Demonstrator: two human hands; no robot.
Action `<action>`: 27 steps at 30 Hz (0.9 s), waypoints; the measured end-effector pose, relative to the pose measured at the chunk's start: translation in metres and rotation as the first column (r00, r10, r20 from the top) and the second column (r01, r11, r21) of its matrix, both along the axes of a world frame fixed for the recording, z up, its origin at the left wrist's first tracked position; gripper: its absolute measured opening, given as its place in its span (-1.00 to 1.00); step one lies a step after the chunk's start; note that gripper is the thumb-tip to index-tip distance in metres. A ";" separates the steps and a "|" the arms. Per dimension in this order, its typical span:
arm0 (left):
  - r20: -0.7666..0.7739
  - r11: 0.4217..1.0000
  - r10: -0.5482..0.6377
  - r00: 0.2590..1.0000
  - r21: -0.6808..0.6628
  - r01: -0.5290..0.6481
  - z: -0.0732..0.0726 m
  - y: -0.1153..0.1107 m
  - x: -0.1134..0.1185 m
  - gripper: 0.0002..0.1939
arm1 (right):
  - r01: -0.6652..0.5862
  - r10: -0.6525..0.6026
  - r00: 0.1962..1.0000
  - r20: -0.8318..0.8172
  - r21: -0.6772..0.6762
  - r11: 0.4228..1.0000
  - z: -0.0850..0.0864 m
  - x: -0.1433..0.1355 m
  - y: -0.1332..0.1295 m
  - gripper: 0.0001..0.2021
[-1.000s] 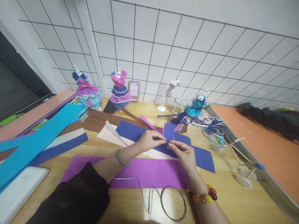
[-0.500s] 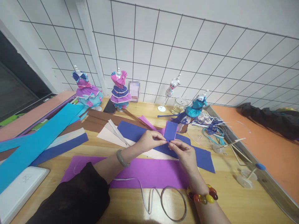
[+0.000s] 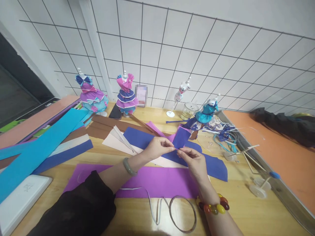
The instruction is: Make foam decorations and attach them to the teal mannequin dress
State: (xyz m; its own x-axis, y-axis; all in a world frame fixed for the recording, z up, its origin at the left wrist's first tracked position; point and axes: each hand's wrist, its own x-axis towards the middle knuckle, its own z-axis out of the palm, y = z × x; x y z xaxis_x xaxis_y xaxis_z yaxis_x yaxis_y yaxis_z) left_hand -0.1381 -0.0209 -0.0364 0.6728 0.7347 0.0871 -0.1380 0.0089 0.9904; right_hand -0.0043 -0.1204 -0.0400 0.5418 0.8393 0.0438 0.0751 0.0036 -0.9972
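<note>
Near the middle of the table, my left hand [image 3: 159, 147] pinches the lower edge of a small blue and purple piece [image 3: 181, 137] between thumb and fingers. Right beside it, my right hand [image 3: 193, 160] pinches the same edge, the fingertips of both hands almost touching. The piece stands up above the fingers, blue side showing, with purple at its edge. Blue sheets [image 3: 137, 137] lie beneath and behind the hands. A wide purple sheet [image 3: 157, 183] lies flat under both wrists.
Several dressed miniature mannequins [image 3: 126, 98] and a bare one [image 3: 182, 91] stand along the tiled wall. Turquoise strips [image 3: 49, 144] and a white box [image 3: 27, 196] are at left. A coiled ribbon [image 3: 183, 231] lies in front. Spools [image 3: 258, 190] and ribbon scraps [image 3: 223, 131] are at right.
The small blue and purple piece has tilted to the right at its top. The hands have hardly moved. The blue sheet's right end beside my right hand has shifted slightly.
</note>
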 end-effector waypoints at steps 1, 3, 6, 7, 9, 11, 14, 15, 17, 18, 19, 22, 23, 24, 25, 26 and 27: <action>0.004 1.000 -0.005 1.000 -0.006 0.005 -0.001 0.000 0.000 -0.77 | 0.002 -0.002 1.000 0.003 -0.005 1.000 0.001 0.000 0.000 -0.80; 0.008 1.000 -0.007 1.000 -0.012 0.007 -0.002 0.000 0.001 -0.78 | 0.005 -0.005 1.000 0.000 -0.008 1.000 0.001 -0.001 0.000 -0.78; -0.005 1.000 -0.006 1.000 0.030 0.006 -0.005 0.000 0.001 -0.77 | -0.002 0.002 1.000 -0.024 -0.006 1.000 0.002 -0.001 0.000 -0.77; -0.016 0.998 -0.009 1.000 0.064 0.010 -0.006 0.001 0.001 -0.76 | -0.009 0.009 1.000 -0.028 -0.007 1.000 0.002 -0.002 0.000 -0.77; -0.044 0.990 -0.020 0.999 0.139 0.026 -0.007 0.001 0.000 -0.74 | -0.023 0.023 1.000 -0.020 -0.009 1.000 0.002 -0.002 0.000 -0.76; -0.071 0.981 -0.038 0.997 0.189 0.051 -0.008 0.002 -0.001 -0.73 | -0.032 0.032 0.999 -0.002 -0.012 0.999 0.002 -0.002 0.000 -0.74; -0.077 0.975 -0.083 0.994 0.202 0.097 -0.010 0.002 -0.001 -0.74 | -0.045 0.045 0.999 0.008 -0.012 0.999 0.002 -0.003 0.000 -0.72; -0.069 0.975 -0.096 0.993 0.194 0.108 -0.010 0.002 -0.001 -0.74 | -0.052 0.052 0.999 0.007 -0.011 0.999 0.002 -0.003 0.000 -0.72; -0.044 0.980 -0.111 0.993 0.162 0.116 -0.010 0.002 0.000 -0.75 | -0.061 0.061 0.998 0.004 -0.008 0.998 0.003 -0.003 0.000 -0.71; -0.035 0.983 -0.111 0.993 0.140 0.115 -0.010 0.002 0.000 -0.75 | -0.062 0.062 0.998 0.002 -0.006 0.998 0.003 -0.004 0.000 -0.72; -0.030 0.987 -0.107 0.994 0.120 0.110 -0.010 0.002 0.000 -0.75 | -0.062 0.062 0.998 0.003 -0.005 0.998 0.003 -0.004 0.000 -0.72; -0.044 0.991 -0.081 0.996 0.099 0.085 -0.009 0.002 0.000 -0.74 | -0.061 0.061 0.998 0.015 -0.004 0.998 0.004 -0.004 0.000 -0.74; -0.055 0.992 -0.070 0.996 0.105 0.076 -0.009 0.002 0.000 -0.73 | -0.061 0.061 0.998 0.023 -0.005 0.998 0.004 -0.004 -0.001 -0.74; -0.064 0.991 -0.062 0.996 0.114 0.069 -0.009 0.003 0.000 -0.73 | -0.063 0.063 0.998 0.031 -0.006 0.998 0.004 -0.004 -0.001 -0.75; -0.073 0.990 -0.054 0.996 0.126 0.063 -0.009 0.003 -0.001 -0.73 | -0.064 0.064 0.997 0.041 -0.007 0.998 0.004 -0.004 -0.001 -0.75; -0.081 0.989 -0.049 0.996 0.138 0.060 -0.009 0.003 -0.001 -0.73 | -0.063 0.063 0.996 0.055 -0.008 0.998 0.004 -0.003 -0.001 -0.75; -0.089 0.987 -0.044 0.995 0.148 0.057 -0.009 0.003 -0.001 -0.73 | -0.058 0.058 0.996 0.072 -0.006 0.998 0.003 -0.003 -0.001 -0.75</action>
State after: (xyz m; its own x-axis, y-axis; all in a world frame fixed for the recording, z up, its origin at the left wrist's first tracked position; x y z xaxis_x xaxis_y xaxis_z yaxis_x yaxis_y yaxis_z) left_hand -0.1390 -0.0177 -0.0455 0.7184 0.6825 0.1348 -0.0561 -0.1363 0.9891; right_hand -0.0074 -0.1215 -0.0368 0.4878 0.8695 0.0774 0.1466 0.0058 -0.9892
